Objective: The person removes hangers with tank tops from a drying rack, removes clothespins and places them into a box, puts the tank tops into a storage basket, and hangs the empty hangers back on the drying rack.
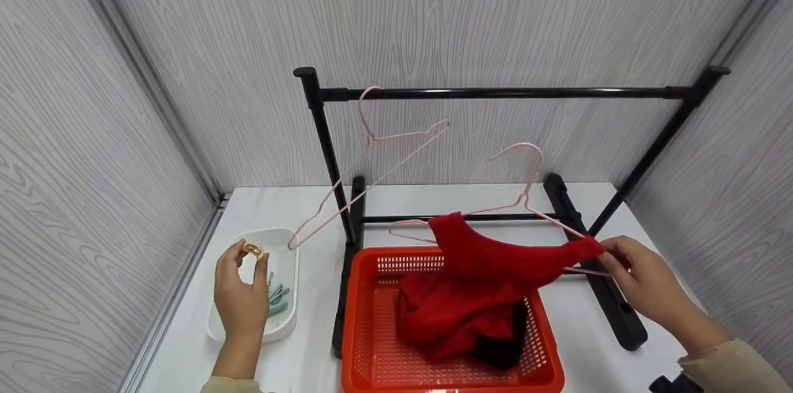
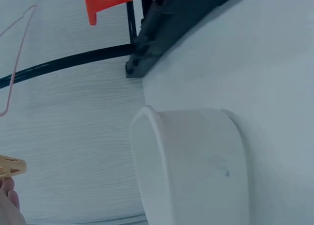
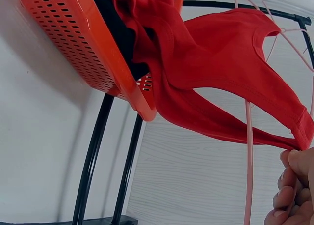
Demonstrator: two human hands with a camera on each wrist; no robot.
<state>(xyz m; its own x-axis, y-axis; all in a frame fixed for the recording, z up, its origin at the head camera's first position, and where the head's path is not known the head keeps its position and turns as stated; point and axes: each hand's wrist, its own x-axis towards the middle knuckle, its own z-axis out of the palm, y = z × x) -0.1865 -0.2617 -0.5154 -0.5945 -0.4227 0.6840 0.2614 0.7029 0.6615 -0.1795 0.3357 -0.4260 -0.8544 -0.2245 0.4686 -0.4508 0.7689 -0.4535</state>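
My left hand (image 1: 240,294) pinches a small yellow clothespin (image 1: 253,250) between thumb and fingertips, above the white bin. In the left wrist view the clothespin (image 2: 12,166) shows at the left edge. My right hand (image 1: 644,281) pinches the strap end of a red sleeveless garment (image 1: 489,250) beside the right arm of a pink hanger (image 1: 526,191). The garment's lower part lies bunched in the orange-red basket (image 1: 348,318). In the right wrist view, the garment (image 3: 221,48) stretches from the basket to my right fingers (image 3: 294,181). The fingers partly hide the hanger's right end.
A second pink hanger (image 1: 365,139) hangs bare from the black rack's top bar (image 1: 495,93). Several light green clothespins (image 1: 277,297) lie in the white bin (image 1: 293,269) at left. Dark cloth (image 1: 499,349) lies in the basket. The rack's feet (image 1: 613,306) flank the basket.
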